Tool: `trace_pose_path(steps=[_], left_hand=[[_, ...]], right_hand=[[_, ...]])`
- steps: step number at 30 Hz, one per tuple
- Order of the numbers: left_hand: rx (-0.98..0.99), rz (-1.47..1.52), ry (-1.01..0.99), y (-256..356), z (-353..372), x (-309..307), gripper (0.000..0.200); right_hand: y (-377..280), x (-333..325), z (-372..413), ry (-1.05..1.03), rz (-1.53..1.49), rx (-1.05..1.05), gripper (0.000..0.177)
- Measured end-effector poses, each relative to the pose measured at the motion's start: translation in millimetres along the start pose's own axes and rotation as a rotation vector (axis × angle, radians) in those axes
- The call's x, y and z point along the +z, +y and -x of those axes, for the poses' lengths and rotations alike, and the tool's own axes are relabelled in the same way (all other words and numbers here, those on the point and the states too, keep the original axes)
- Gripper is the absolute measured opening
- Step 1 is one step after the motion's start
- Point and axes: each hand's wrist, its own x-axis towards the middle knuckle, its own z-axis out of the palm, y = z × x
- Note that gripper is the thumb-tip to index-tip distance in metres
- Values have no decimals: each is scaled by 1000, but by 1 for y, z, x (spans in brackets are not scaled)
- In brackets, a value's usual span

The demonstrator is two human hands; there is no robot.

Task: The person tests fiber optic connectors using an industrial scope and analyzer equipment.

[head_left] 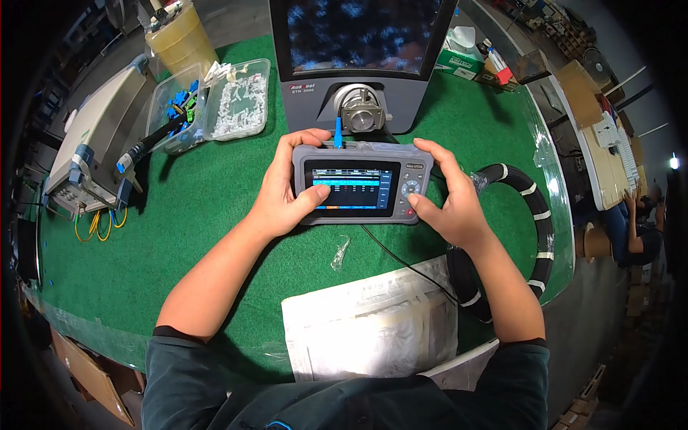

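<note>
Both my hands hold a grey handheld mini OTDR (351, 188) over the green mat, its lit screen facing up at me. My left hand (287, 190) grips the left end, with the thumb on the screen and the fingers behind the top corner. Around the right end wraps my right hand (451, 201), the thumb by the round keypad. A blue fiber connector (338, 133) is plugged into the tester's top edge. Beyond it stands a dark machine with a screen (355, 64) and a round metal fixture (362, 115).
On the right lies a black cable coil (546, 233) bound with white tape. A plastic-covered sheet (373, 322) is near my body. Back left are a tub of white pieces (240, 100), a tub of connectors (175, 115) and a bench instrument (100, 136). Another person (638, 229) sits far right.
</note>
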Motion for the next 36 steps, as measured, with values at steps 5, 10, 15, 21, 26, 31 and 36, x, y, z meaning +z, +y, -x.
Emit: trace_pose_path(steps=[5, 10, 15, 21, 26, 31, 36], left_hand=[[2, 18, 3, -2, 0, -1, 62], [-24, -39, 12, 0, 0, 0, 71], [-3, -30, 11, 1, -2, 0, 65], [-25, -35, 13, -1, 0, 1, 70], [3, -18, 7, 0, 1, -1, 62], [-24, -23, 10, -2, -1, -1, 69], [-35, -1, 14, 0, 0, 0, 69]], right_hand=[[2, -3, 0, -10, -14, 4, 68], [0, -3, 0, -23, -63, 54, 66], [-1, -4, 0, -15, -15, 24, 65], [-1, -4, 1, -19, 15, 5, 68], [-4, -2, 0, -17, 7, 8, 69], [-1, -2, 1, -14, 17, -7, 68], [1, -4, 0, -17, -39, 33, 65]])
